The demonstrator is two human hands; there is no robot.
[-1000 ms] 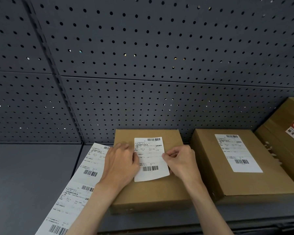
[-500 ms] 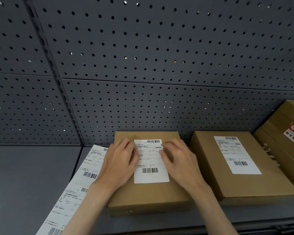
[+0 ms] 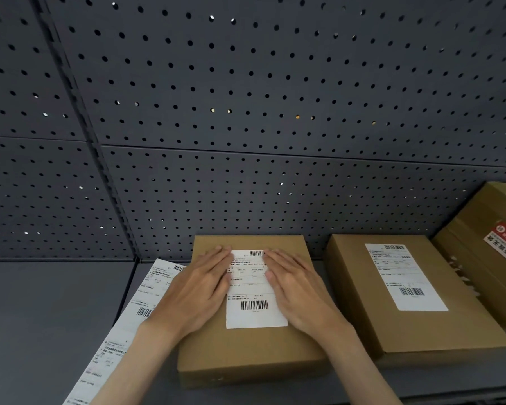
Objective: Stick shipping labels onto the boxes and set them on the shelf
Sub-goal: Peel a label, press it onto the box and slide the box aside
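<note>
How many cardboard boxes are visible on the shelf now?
3. One box under both hands, one labelled box to its right, and one box cut off at the right edge. More may lie outside the view.

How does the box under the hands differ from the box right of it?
The middle box has both hands flat on its label; the right box is untouched. The middle box sits square to the shelf's back panel; the right box is slightly angled. Both are brown cardboard, lying flat, with white barcode labels.

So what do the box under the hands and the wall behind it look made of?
Box: plain brown cardboard, matte, with folded edges. Wall: dark grey perforated panel, probably painted metal; even round holes, light glinting through some.
</note>
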